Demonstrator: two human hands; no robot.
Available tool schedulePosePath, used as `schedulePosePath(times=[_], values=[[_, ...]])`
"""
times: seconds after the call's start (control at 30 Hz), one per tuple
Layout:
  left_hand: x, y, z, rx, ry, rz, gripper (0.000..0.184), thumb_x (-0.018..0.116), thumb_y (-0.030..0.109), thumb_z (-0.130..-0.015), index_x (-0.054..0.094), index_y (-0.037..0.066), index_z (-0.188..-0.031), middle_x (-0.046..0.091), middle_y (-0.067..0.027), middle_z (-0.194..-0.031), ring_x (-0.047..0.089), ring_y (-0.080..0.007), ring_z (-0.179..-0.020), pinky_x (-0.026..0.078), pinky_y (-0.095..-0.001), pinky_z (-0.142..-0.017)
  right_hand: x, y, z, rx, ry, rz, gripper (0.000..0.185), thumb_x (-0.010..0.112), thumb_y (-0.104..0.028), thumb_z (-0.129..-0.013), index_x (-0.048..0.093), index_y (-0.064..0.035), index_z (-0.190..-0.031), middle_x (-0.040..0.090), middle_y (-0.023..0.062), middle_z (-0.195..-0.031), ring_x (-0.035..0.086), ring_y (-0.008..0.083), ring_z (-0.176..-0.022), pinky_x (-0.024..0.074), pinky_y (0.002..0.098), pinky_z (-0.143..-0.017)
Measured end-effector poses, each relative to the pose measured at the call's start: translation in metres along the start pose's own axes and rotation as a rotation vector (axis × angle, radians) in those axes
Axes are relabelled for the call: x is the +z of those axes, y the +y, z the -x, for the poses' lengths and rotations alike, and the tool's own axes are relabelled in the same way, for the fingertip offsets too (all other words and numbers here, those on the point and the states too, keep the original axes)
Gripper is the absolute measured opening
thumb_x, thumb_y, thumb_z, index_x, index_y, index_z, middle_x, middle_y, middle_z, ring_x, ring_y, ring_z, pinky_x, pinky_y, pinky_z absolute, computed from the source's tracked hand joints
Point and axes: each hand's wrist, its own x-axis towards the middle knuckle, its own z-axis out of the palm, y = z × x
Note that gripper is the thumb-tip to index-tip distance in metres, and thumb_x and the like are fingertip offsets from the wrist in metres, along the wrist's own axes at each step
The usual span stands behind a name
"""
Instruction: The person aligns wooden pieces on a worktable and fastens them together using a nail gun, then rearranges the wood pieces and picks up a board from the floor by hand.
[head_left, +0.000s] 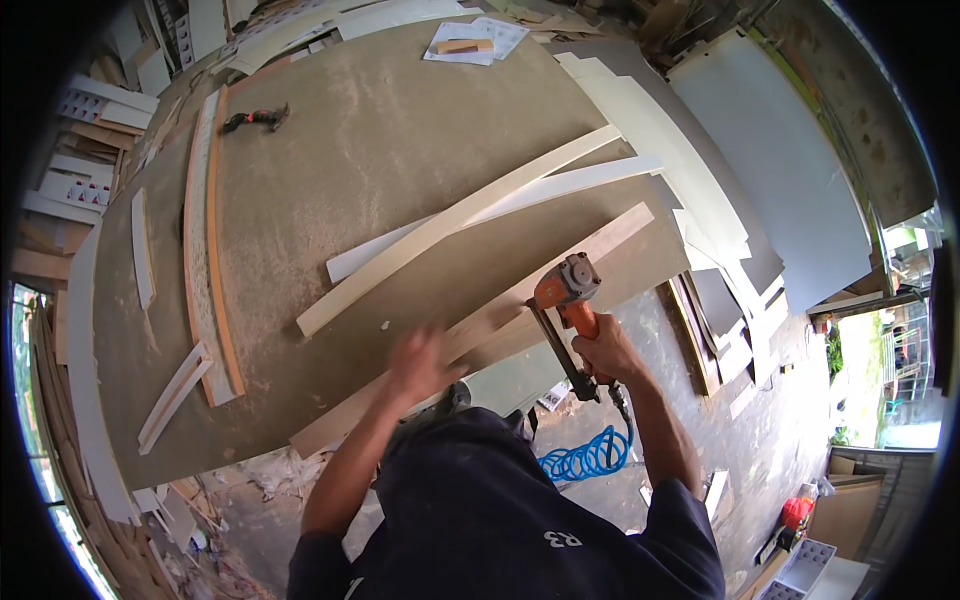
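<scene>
Dark shirt [490,510] nearest camera, just short of the near board [470,337] on the desk [330,180]. Right forearm angled forward and inward; right grip [605,352] clenched round the handle of a nail gun [566,284], its head above the near board. Left forearm slants inward; left grip [425,362] blurred over the near board, hold cannot be told. Two strips [460,218] cross beyond the near board.

Daylight glares through the right-side opening [872,375], the left fingers [428,348] blur, and fisheye corners darken.
</scene>
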Motion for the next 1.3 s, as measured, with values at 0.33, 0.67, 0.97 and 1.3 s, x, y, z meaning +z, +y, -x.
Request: schedulePosePath(times=[0.33,0.67,0.97,1.3], values=[[0.067,0.05,-0.095,0.199,0.053,-0.046,0.056,0.068,0.023,-0.086,0.049,-0.007,-0.128,0.055,-0.0176,-0.117,0.06,-0.033,-0.104,0.05,-0.0431,-0.09,0.001,0.009,-0.003,-0.032,0.001,-0.029,0.03,0.06,-0.009,-0.081,0.062,0.0009,-0.11,0.057,0.0035,-0.057,0.057,0.0125,-0.046,0.0463,0.0297,-0.045],[0.07,0.051,-0.092,0.251,0.11,-0.111,0.047,0.067,0.021,-0.087,0.052,-0.008,-0.121,0.051,-0.0159,-0.115,0.056,-0.0315,-0.105,0.05,-0.0433,-0.086,-0.003,0.007,-0.004,0.002,-0.024,0.028,0.043,0.063,-0.015,-0.078,0.062,0.0042,-0.116,0.058,0.0065,-0.067,0.059,0.0147,-0.054,0.049,0.0325,-0.051],[0.07,0.05,-0.09,0.267,0.11,-0.095,0.046,0.066,0.02,-0.086,0.051,-0.007,-0.12,0.052,-0.016,-0.113,0.056,-0.0309,-0.104,0.05,-0.0422,-0.084,-0.004,0.0,-0.004,0.009,-0.027,0.043,0.043,0.063,-0.016,-0.077,0.064,0.0039,-0.115,0.058,0.0064,-0.066,0.059,0.0146,-0.054,0.0495,0.0322,-0.052],[0.068,0.052,-0.091,0.27,0.142,-0.116,0.045,0.068,0.02,-0.084,0.052,-0.007,-0.117,0.054,-0.0164,-0.11,0.059,-0.0323,-0.099,0.05,-0.043,-0.082,-0.003,-0.004,0.002,-0.009,-0.008,0.096,0.042,0.063,-0.015,-0.077,0.064,0.0034,-0.115,0.058,0.0078,-0.066,0.06,0.0157,-0.057,0.05,0.0336,-0.056]])
